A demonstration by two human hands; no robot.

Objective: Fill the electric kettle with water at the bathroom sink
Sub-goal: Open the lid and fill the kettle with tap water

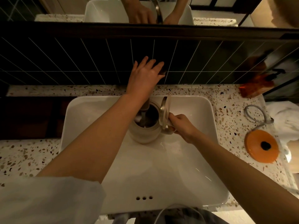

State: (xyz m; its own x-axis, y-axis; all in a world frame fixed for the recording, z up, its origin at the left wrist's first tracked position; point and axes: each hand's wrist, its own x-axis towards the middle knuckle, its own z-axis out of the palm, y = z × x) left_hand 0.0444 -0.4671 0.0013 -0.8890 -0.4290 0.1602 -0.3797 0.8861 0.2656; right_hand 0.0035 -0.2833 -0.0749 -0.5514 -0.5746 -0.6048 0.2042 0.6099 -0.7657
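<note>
A cream electric kettle (144, 135) stands upright in the white sink (161, 167) with its lid (165, 110) flipped open. My right hand (182, 126) grips the kettle's handle on its right side. A dark tap spout (145, 109) hangs over the kettle's mouth, and a thin stream of water (143, 120) falls from it into the kettle. My left hand (144, 76) reaches up to the dark tiled wall and wraps a dark tap handle (162, 72), mostly hidden under the fingers.
An orange kettle base (262, 146) with a grey cord (255, 113) lies on the speckled counter (226, 104) to the right. White cloth (284, 120) and an orange packet (255, 88) sit at the far right. A mirror runs above the tiles.
</note>
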